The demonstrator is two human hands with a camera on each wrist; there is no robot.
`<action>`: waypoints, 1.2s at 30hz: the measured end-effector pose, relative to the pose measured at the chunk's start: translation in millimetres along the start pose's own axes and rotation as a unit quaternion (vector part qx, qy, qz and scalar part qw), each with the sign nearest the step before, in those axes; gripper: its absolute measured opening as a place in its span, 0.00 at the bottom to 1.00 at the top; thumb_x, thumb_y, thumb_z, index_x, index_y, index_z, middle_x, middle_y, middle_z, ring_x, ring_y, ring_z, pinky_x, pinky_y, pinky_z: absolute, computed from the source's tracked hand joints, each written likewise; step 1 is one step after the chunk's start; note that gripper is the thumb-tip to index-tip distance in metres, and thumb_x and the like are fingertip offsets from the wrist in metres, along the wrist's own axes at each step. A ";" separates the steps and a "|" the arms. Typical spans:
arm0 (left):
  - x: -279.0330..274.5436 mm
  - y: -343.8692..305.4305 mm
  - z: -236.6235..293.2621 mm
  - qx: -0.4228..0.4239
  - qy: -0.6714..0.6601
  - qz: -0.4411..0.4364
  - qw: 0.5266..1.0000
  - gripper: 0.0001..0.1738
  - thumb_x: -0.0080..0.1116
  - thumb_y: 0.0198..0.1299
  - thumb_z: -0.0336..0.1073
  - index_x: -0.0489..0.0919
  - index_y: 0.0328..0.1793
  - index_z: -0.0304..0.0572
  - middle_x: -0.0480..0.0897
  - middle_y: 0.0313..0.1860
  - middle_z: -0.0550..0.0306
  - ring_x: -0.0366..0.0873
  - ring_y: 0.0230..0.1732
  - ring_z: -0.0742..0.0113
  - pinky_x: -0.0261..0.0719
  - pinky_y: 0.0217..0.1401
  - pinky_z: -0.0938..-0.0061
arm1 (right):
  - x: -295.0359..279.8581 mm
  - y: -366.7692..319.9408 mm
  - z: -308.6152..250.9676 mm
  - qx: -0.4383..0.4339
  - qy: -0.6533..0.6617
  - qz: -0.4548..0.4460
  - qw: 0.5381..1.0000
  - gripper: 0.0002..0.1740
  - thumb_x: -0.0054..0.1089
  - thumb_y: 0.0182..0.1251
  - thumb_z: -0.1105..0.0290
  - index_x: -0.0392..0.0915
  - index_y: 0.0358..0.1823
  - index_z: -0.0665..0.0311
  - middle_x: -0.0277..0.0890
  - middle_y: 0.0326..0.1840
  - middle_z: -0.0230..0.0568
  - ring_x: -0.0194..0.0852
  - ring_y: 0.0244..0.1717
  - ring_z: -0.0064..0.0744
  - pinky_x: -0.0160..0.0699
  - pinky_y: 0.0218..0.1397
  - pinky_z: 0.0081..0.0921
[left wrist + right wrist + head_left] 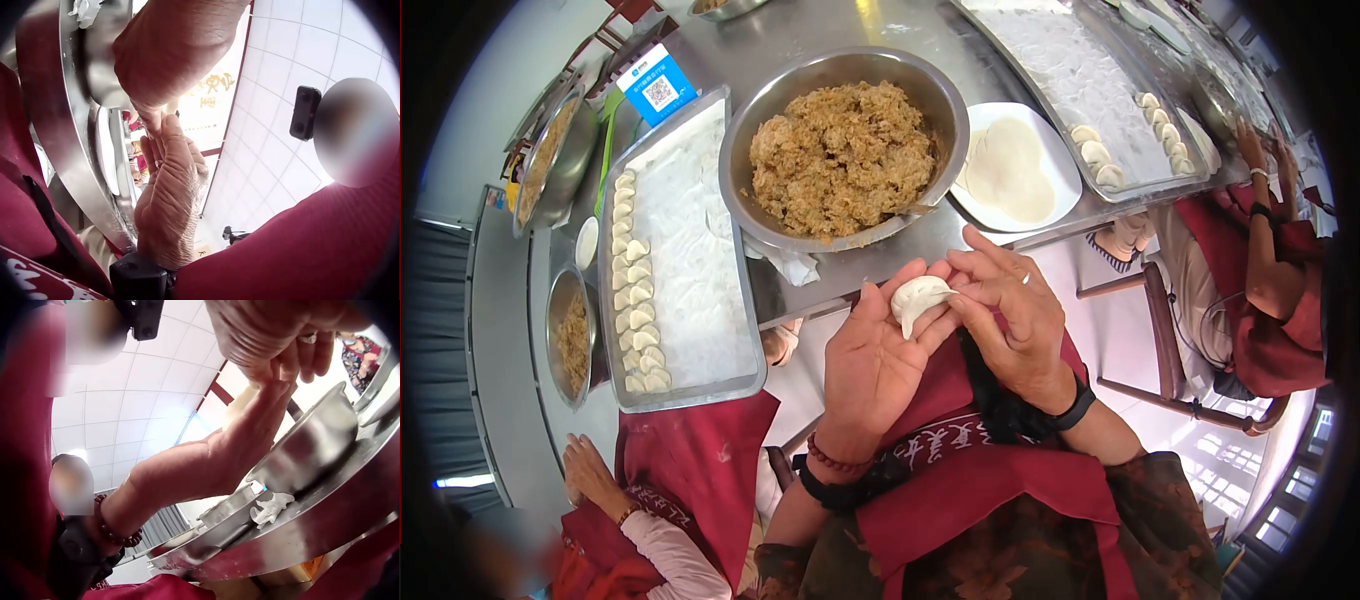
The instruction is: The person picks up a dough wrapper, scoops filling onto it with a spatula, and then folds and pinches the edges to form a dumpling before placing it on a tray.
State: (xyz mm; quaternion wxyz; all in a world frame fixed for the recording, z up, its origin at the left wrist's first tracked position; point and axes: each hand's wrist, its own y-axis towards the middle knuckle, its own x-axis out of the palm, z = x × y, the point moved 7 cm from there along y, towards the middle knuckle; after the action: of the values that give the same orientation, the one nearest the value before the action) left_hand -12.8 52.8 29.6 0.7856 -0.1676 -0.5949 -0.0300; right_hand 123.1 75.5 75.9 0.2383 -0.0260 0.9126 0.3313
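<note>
A folded dumpling with a curved, partly pleated edge lies on the fingers of my left hand, which is turned palm up. My right hand pinches the dumpling's edge at its right end between thumb and forefinger. Seen from the right wrist, the pale dumpling shows above the left hand and is partly hidden by it. Just beyond both hands stands a large steel bowl of minced filling. To its right, round dough wrappers lie on a white plate.
At left, a floured metal tray carries rows of dumplings; another tray stands at the far right. Smaller bowls of filling flank the left tray. Crumpled white tissue lies near the table edge. Other people sit on both sides.
</note>
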 end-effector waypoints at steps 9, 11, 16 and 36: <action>17.1 5.9 1.8 -0.054 0.059 0.003 0.997 0.32 0.32 0.80 0.51 0.65 0.71 0.27 0.72 0.68 0.39 0.68 0.71 0.48 0.63 0.77 0.53 | -11.4 23.8 -4.4 0.074 0.032 -0.123 0.989 0.22 0.72 0.58 0.62 0.81 0.54 0.55 0.78 0.64 0.45 0.61 0.77 0.55 0.64 0.70 0.43; 24.3 8.1 -4.2 -0.073 0.068 -0.015 0.995 0.33 0.31 0.80 0.54 0.65 0.70 0.27 0.73 0.66 0.41 0.70 0.70 0.51 0.64 0.76 0.55 | -2.1 24.7 -4.8 0.002 0.041 -0.193 0.980 0.20 0.72 0.57 0.64 0.82 0.52 0.55 0.77 0.65 0.43 0.59 0.77 0.55 0.62 0.71 0.45; 23.8 9.6 -15.3 -0.115 0.107 0.022 0.987 0.36 0.29 0.79 0.59 0.67 0.67 0.28 0.74 0.65 0.44 0.70 0.70 0.55 0.65 0.76 0.59 | 3.2 24.0 -9.8 -0.077 0.065 -0.268 0.958 0.16 0.72 0.55 0.68 0.82 0.46 0.55 0.78 0.62 0.39 0.59 0.78 0.54 0.62 0.71 0.48; 24.8 30.5 -37.6 -0.166 0.113 0.002 0.980 0.45 0.25 0.77 0.61 0.53 0.77 0.19 0.60 0.77 0.32 0.56 0.79 0.39 0.50 0.82 0.45 | -22.0 12.4 53.6 0.204 0.280 -0.141 0.927 0.06 0.65 0.66 0.72 0.86 0.41 0.65 0.87 0.45 0.44 0.85 0.51 0.32 0.81 0.55 0.26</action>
State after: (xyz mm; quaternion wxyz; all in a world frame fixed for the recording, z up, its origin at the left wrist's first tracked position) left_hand 36.7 74.1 37.3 0.8089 -0.2928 -0.4885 -0.1456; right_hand 162.4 115.8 57.5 0.0176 -0.1969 0.9770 0.0803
